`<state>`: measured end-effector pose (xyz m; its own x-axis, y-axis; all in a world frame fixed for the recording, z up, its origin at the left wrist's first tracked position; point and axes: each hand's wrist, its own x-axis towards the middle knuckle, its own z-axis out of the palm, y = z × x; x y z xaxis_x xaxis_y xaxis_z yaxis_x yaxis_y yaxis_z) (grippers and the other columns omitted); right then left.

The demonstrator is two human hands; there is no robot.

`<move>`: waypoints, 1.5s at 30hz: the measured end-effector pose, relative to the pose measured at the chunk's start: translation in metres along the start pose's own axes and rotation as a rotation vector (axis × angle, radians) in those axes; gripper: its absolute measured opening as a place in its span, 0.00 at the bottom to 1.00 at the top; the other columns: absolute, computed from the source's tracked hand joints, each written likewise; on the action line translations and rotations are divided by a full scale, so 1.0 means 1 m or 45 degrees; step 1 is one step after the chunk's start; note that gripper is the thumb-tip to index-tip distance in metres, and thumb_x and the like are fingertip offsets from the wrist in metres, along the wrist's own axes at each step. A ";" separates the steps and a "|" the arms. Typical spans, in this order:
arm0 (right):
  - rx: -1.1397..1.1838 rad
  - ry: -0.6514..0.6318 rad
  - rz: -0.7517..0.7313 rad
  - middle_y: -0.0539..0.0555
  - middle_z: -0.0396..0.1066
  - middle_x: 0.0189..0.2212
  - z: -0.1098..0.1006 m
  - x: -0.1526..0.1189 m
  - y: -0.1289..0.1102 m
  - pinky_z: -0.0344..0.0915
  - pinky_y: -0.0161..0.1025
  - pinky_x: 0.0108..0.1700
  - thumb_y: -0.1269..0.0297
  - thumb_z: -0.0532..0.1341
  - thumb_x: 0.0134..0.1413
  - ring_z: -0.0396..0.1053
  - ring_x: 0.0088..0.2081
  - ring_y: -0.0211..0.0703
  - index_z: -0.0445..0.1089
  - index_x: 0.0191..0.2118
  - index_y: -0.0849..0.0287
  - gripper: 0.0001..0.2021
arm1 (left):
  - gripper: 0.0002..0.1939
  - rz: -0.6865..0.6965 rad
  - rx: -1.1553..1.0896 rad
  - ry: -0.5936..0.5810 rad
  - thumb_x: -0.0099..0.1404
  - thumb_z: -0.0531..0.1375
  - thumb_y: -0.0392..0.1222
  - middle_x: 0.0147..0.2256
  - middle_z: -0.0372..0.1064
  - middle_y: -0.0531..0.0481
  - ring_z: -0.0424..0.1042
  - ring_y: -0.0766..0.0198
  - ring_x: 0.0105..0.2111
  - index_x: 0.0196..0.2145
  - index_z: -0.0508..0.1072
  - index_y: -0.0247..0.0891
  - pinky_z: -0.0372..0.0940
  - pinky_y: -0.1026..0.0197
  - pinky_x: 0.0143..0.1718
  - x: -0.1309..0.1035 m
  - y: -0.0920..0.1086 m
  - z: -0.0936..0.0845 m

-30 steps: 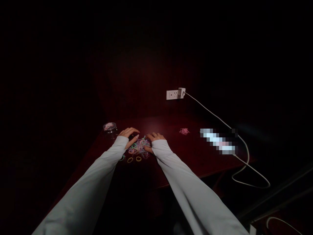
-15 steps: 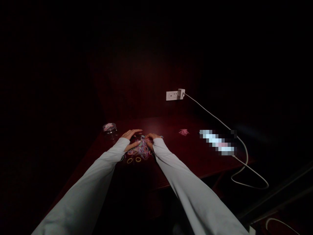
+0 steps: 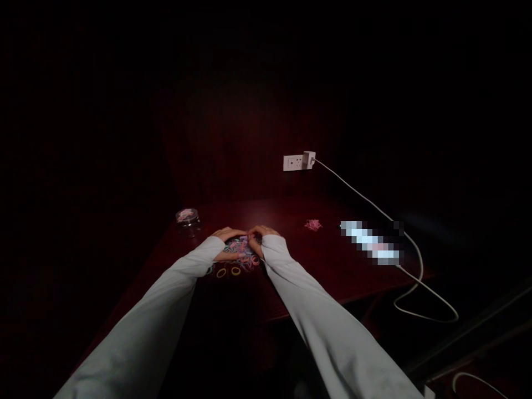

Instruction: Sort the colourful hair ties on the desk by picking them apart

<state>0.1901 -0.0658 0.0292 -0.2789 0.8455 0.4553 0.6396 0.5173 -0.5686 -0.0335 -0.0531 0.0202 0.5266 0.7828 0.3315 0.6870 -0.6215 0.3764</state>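
A heap of small coloured hair ties (image 3: 238, 245), mostly purple, pink and green, lies on the dark red table. My left hand (image 3: 226, 235) curves around the heap's left and far side, with the thumb stretched across its near part and apart from the fingers. From the right, my right hand (image 3: 258, 235) arches over the heap's edge, thumb and fingers apart. The fingertips of both hands come close together at the far side; whether they touch is unclear. Two yellow hair ties (image 3: 228, 272) lie separately at the near edge of the heap.
A clear jar (image 3: 189, 224) with a pink-and-white top stands at the left. To the right lies a small pink pile (image 3: 313, 225). A bright, blurred-out device (image 3: 369, 243) has a white cable (image 3: 361, 195) running to a charger (image 3: 308, 160) in the wall socket (image 3: 292, 163).
My left hand has moved right, over the heap, bringing its fingertips up to my right hand. The hair ties between the hands are more closely enclosed.
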 end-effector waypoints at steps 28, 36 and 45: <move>-0.347 0.068 0.119 0.53 0.78 0.39 0.000 0.003 -0.007 0.60 0.39 0.45 0.61 0.57 0.65 0.69 0.44 0.46 0.76 0.39 0.53 0.09 | 0.15 -0.139 -0.351 0.374 0.58 0.61 0.46 0.28 0.71 0.52 0.66 0.63 0.29 0.40 0.77 0.36 0.60 0.63 0.31 0.004 0.002 -0.011; -0.323 0.037 0.147 0.53 0.79 0.41 -0.008 0.000 -0.014 0.60 0.39 0.46 0.61 0.58 0.65 0.70 0.46 0.47 0.76 0.40 0.53 0.09 | 0.18 -0.263 -0.549 0.575 0.60 0.64 0.52 0.32 0.74 0.48 0.71 0.59 0.33 0.41 0.75 0.36 0.65 0.60 0.35 0.006 -0.003 -0.010; -0.354 0.021 0.181 0.56 0.79 0.42 -0.010 -0.002 -0.017 0.60 0.41 0.48 0.61 0.57 0.66 0.71 0.48 0.49 0.77 0.41 0.54 0.11 | 0.16 -0.287 -0.528 0.645 0.61 0.64 0.52 0.29 0.72 0.51 0.67 0.61 0.29 0.38 0.76 0.36 0.62 0.61 0.31 0.006 0.003 -0.016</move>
<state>0.1872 -0.0782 0.0451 -0.1624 0.9034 0.3970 0.8433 0.3359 -0.4195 -0.0363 -0.0504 0.0370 0.0250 0.8466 0.5316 0.4506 -0.4842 0.7500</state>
